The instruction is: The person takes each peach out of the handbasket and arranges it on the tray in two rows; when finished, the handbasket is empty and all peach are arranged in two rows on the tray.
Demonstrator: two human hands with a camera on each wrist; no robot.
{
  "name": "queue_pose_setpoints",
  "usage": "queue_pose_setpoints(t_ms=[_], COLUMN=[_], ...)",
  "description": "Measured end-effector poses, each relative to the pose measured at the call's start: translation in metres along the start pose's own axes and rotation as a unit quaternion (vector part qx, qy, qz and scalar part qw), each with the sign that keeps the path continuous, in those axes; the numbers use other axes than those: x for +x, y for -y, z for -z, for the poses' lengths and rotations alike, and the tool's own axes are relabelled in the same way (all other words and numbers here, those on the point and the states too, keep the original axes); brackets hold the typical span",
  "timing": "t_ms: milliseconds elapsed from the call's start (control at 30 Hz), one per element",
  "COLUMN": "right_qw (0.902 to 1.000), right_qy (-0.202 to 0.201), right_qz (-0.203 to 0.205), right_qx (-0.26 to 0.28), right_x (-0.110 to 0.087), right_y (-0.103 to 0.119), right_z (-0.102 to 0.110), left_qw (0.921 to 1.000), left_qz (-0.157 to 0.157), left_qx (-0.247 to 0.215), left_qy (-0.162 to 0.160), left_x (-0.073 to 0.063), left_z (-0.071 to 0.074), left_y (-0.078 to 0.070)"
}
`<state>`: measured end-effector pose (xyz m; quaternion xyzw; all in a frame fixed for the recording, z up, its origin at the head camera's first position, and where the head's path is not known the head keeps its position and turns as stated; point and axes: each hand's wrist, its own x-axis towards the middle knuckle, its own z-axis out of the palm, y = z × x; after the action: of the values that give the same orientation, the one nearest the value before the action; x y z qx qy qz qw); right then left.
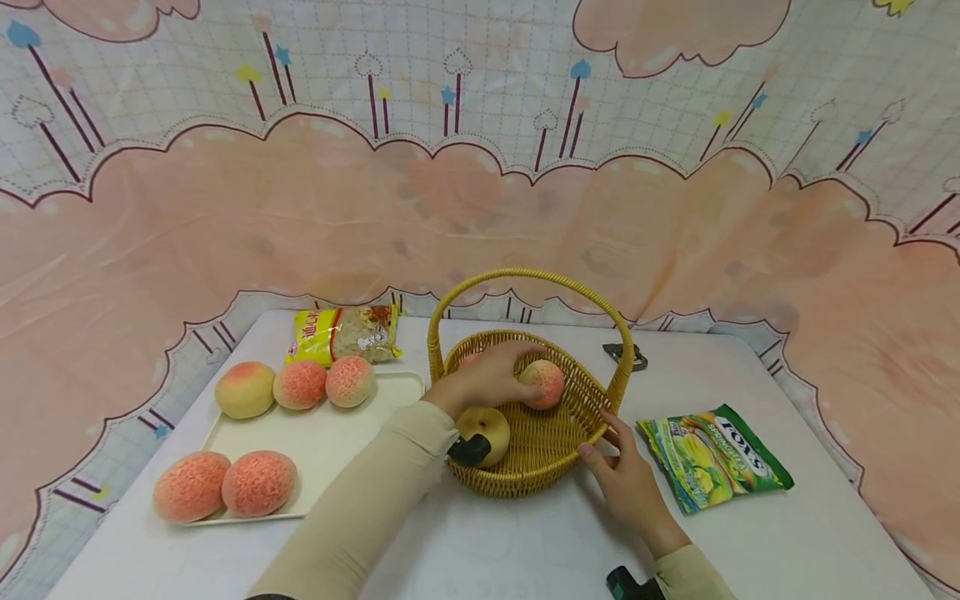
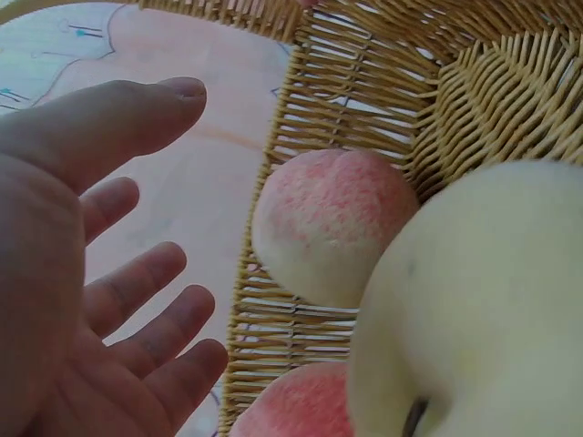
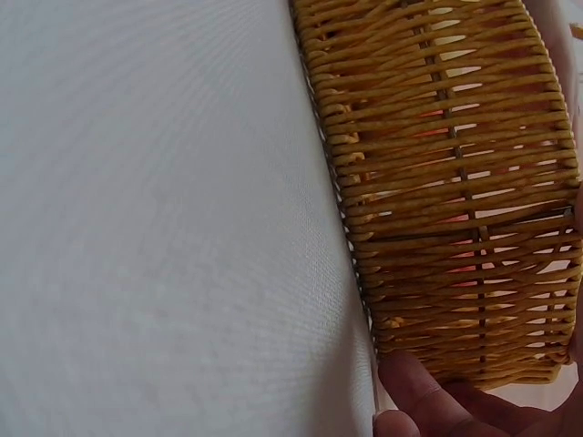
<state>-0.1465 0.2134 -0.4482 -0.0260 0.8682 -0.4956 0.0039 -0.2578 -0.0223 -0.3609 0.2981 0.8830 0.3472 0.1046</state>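
My left hand is over the wicker basket, thumb and fingers spread apart with nothing between them. In the head view its thumb overlaps the left side of a pink-speckled peach. The left wrist view shows this peach against the basket wall, with a second pink peach partly cut off below. A pale yellow fruit with a dark stem sits at the basket's front left, below my left wrist. My right hand grips the basket's right side, thumb and fingertips on the weave.
At the left, a cream tray bears several peaches, one yellow with a red blush. Behind it lies a yellow snack bag. A green candy packet lies right of my right hand; a small dark object lies behind the basket.
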Motion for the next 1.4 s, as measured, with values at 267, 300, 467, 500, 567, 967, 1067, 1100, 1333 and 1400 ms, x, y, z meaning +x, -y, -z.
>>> queue_pose_setpoints(t_ms=[267,300,467,500,567,967,1067,1100,1333,1400], right_qw=[1.0000,1.0000,1.0000,1.0000,1.0000,1.0000,1.0000,0.9999,0.9999,0.9999], right_qy=[0.000,-0.001,-0.001,-0.002,-0.003,-0.004,-0.004,-0.004,-0.003,-0.004], right_qz=[-0.001,-0.002,-0.006,-0.008,-0.007,-0.005,-0.009,-0.010,-0.013,-0.015], right_qx=[-0.003,-0.002,-0.003,-0.002,-0.002,0.003,0.002,0.002,0.003,0.001], right_x=[0.001,0.001,0.000,0.000,0.000,0.002,0.003,0.003,0.001,0.001], right_y=[-0.001,-0.001,-0.001,-0.001,0.000,-0.001,-0.001,-0.002,-0.001,-0.001], right_z=[0.000,-0.001,-0.001,-0.001,-0.001,-0.001,-0.001,-0.001,-0.001,-0.001], left_qw=[0.9996,0.9997,0.9992,0.9990,0.9981,0.9948,0.9942,0.9939,0.9936,0.9940], left_qz=[0.016,0.016,0.029,0.032,0.041,0.057,0.066,0.069,0.078,0.079], left_qx=[-0.021,-0.018,-0.023,-0.030,-0.044,-0.078,-0.076,-0.075,-0.072,-0.069], left_qy=[0.004,0.005,0.010,0.012,0.015,0.033,0.038,0.040,0.036,0.034], left_x=[0.015,0.016,0.021,0.022,0.024,0.029,0.029,0.028,0.027,0.028], left_z=[-0.010,-0.011,-0.016,-0.017,-0.020,-0.029,-0.031,-0.031,-0.032,-0.032], left_y=[0.003,0.003,0.007,0.007,0.008,0.012,0.014,0.014,0.013,0.013])
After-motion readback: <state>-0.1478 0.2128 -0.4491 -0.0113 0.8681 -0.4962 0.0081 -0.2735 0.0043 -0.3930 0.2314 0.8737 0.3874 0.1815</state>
